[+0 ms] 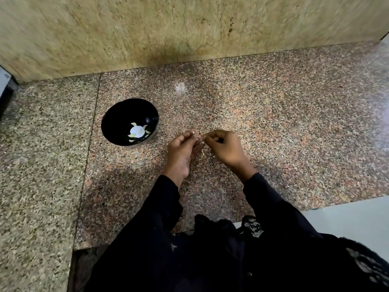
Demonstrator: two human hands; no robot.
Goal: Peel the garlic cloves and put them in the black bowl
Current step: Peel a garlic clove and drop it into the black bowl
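Sleeves: black long sleeves (160,209) of a dark garment fill the near edge; lace trim shows at near centre.
Left hand: left hand (182,151) raised over the counter, thumb and fingertips curled together, pinching a small pale garlic clove (193,133) at their tips.
Right hand: right hand (226,147) just right of the left, fingers curled in, thumb and forefinger pinched on something tiny at the clove's right side; too small and blurred to say whether it is skin.
Contact: the two sets of fingertips nearly meet at the clove.
Counter: speckled pink-grey granite counter (284,123) under both hands; a seam runs near to far at the left.
Bowl: round glossy black bowl (109,123) on the counter, left of and slightly beyond the hands, apart from them.
Bowl contents: several pale peeled garlic cloves (137,131) at the bottom.
Wall: mottled beige stone wall (147,28) at the far side.
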